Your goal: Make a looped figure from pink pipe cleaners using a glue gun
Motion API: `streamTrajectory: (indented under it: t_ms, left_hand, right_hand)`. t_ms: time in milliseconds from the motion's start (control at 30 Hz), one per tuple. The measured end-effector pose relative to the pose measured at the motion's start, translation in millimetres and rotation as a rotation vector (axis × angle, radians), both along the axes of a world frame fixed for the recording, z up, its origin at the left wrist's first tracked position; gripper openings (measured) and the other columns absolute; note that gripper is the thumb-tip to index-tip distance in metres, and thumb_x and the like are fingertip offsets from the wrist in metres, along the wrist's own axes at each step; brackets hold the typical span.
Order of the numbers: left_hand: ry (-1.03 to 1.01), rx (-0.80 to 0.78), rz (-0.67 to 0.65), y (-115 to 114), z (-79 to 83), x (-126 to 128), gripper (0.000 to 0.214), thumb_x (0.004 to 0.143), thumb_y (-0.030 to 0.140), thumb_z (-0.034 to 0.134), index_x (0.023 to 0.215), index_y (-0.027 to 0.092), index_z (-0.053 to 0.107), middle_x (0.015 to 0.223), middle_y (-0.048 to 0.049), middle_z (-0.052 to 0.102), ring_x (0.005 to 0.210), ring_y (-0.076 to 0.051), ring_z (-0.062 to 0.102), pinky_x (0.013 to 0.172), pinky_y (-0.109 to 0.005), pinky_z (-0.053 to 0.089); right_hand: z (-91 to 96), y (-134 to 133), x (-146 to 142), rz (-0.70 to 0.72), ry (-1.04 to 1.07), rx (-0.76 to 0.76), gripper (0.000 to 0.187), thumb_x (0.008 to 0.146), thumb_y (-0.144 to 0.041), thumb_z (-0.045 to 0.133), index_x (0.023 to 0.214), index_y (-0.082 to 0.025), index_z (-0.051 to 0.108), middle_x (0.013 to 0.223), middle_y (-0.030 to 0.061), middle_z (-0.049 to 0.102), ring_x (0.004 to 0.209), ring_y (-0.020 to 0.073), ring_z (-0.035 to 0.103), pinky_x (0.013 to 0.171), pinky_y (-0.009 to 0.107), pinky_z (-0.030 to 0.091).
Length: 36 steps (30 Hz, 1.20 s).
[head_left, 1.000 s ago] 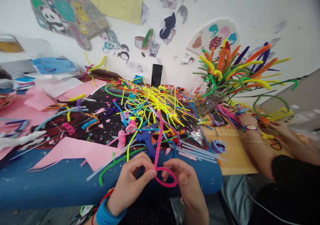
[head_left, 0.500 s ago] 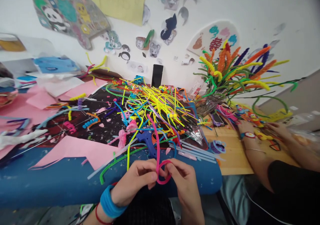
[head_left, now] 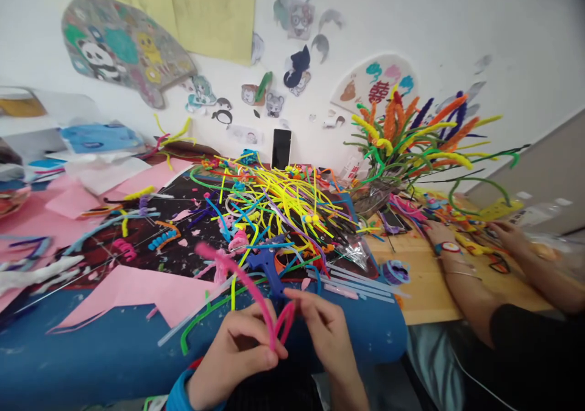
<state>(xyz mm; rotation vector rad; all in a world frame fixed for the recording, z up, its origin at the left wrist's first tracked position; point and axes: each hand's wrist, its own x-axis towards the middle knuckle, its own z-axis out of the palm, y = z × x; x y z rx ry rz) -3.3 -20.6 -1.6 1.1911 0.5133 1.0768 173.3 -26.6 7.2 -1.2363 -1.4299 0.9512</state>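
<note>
A bright pink pipe cleaner (head_left: 250, 284) is bent into a narrow loop at its lower end, with its long free end leaning up and left. My left hand (head_left: 235, 350) pinches it between thumb and forefinger just below the loop. At the loop's right side, the fingertips of my right hand (head_left: 325, 332) close on the bent part. Just beyond my hands a blue glue gun (head_left: 270, 268) lies on the table, beside translucent glue sticks (head_left: 361, 286). A blue band is on my left wrist.
A heap of yellow pipe cleaners (head_left: 292, 192) covers the table's middle. Pink felt sheets (head_left: 137, 289) lie to the left. A phone (head_left: 281, 149) leans on the wall. A vase of pipe-cleaner stems (head_left: 379, 192) stands right, near a co-worker's arms (head_left: 461, 283) and scissors (head_left: 499, 263).
The pink pipe cleaner's free end has swung from upright to leaning left. Its round loop has turned and narrowed. My left hand has lowered slightly, and the view has shifted a little.
</note>
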Motion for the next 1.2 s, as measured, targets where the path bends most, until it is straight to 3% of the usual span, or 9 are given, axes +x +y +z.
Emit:
streamTrajectory:
  t_ms: [133, 233, 333, 433, 633, 767, 900, 1033, 1200]
  left_hand:
    - [0.323, 0.201, 0.226, 10.7, 9.9, -13.9, 0.015, 0.08, 0.041, 0.076, 0.075, 0.027, 0.081, 0.073, -0.0028, 0.06, 0.071, -0.017, 0.055, 0.066, -0.028, 0.044]
    - [0.613, 0.379, 0.476, 24.9, 13.6, -16.6, 0.013, 0.083, 0.034, 0.072, 0.077, 0.025, 0.079, 0.074, -0.0026, 0.054, 0.071, -0.018, 0.055, 0.064, -0.029, 0.044]
    - [0.842, 0.53, 0.746, 35.6, 12.1, -15.4, 0.015, 0.086, 0.032, 0.067, 0.083, 0.023, 0.079, 0.076, -0.0024, 0.048, 0.072, -0.02, 0.052, 0.063, -0.031, 0.044]
    - [0.948, 0.612, 0.871, 39.7, 9.8, -14.8, 0.018, 0.089, 0.032, 0.063, 0.087, 0.022, 0.077, 0.087, -0.0055, 0.051, 0.081, -0.023, 0.056, 0.07, -0.035, 0.049]
    - [0.926, 0.585, 0.981, 42.7, 8.1, -16.1, 0.029, 0.094, 0.036, 0.055, 0.089, 0.019, 0.078, 0.136, -0.0151, 0.045, 0.114, -0.036, 0.059, 0.085, -0.05, 0.055]
    - [0.828, 0.49, 0.975, 44.8, 7.6, -18.7, 0.029, 0.094, 0.037, 0.056, 0.089, 0.019, 0.078, 0.147, -0.0142, 0.038, 0.106, -0.031, 0.065, 0.082, -0.048, 0.059]
    - [0.774, 0.514, 0.999, 46.9, 7.0, -21.2, 0.023, 0.09, 0.037, 0.062, 0.082, 0.02, 0.077, 0.129, -0.0128, 0.056, 0.103, -0.029, 0.066, 0.087, -0.045, 0.058]
    - [0.71, 0.486, 0.925, 48.7, 6.1, -17.6, 0.012, 0.085, 0.03, 0.068, 0.084, 0.024, 0.077, 0.096, -0.0064, 0.073, 0.088, -0.025, 0.071, 0.081, -0.037, 0.058]
    - [0.638, 0.37, 0.864, 48.2, 9.1, -12.2, 0.008, 0.079, 0.031, 0.074, 0.081, 0.026, 0.079, 0.08, -0.0031, 0.077, 0.069, -0.023, 0.071, 0.068, -0.033, 0.057]
  right_hand:
    - [6.3, 41.4, 39.3, -0.3, -0.66, 0.08, 0.037, 0.1, -0.035, 0.041, 0.118, -0.019, 0.069, 0.116, 0.0095, 0.07, 0.109, 0.0207, 0.064, 0.098, 0.033, 0.05]
    - [12.1, 87.5, 75.3, -0.41, -0.836, -0.013, 0.037, 0.099, -0.025, 0.042, 0.125, -0.009, 0.063, 0.131, 0.0198, 0.06, 0.126, 0.0287, 0.054, 0.109, 0.044, 0.041]
    - [17.9, 128.6, 100.5, -0.389, -0.98, -0.131, 0.031, 0.098, -0.026, 0.052, 0.125, -0.013, 0.061, 0.133, 0.0172, 0.058, 0.126, 0.0285, 0.053, 0.107, 0.05, 0.042]
    - [22.7, 155.5, 114.1, -0.284, -1.081, -0.285, 0.033, 0.095, -0.034, 0.06, 0.124, -0.018, 0.059, 0.13, 0.0092, 0.059, 0.113, 0.0239, 0.061, 0.096, 0.047, 0.051]
    - [34.8, 179.3, 124.0, -0.077, -1.155, -0.633, 0.032, 0.095, -0.034, 0.061, 0.122, -0.017, 0.059, 0.122, 0.0085, 0.062, 0.102, 0.0211, 0.065, 0.086, 0.041, 0.056]
    - [51.2, 184.8, 131.6, 0.023, -1.138, -0.72, 0.032, 0.094, -0.035, 0.061, 0.119, -0.015, 0.06, 0.118, 0.0072, 0.064, 0.099, 0.0215, 0.066, 0.083, 0.04, 0.057]
    - [73.0, 180.7, 152.7, 0.046, -1.089, -0.627, 0.027, 0.094, -0.036, 0.061, 0.11, -0.015, 0.064, 0.109, 0.0046, 0.067, 0.091, 0.019, 0.067, 0.078, 0.036, 0.057]
    - [93.2, 174.6, 175.3, -0.034, -1.001, -0.434, 0.03, 0.087, -0.042, 0.068, 0.085, -0.013, 0.065, 0.079, 0.0019, 0.066, 0.068, 0.014, 0.062, 0.061, 0.026, 0.051]
    - [92.4, 157.0, 173.0, -0.103, -0.863, -0.194, 0.041, 0.075, -0.054, 0.072, 0.084, -0.015, 0.062, 0.076, 0.0055, 0.067, 0.067, 0.0174, 0.061, 0.058, 0.026, 0.047]
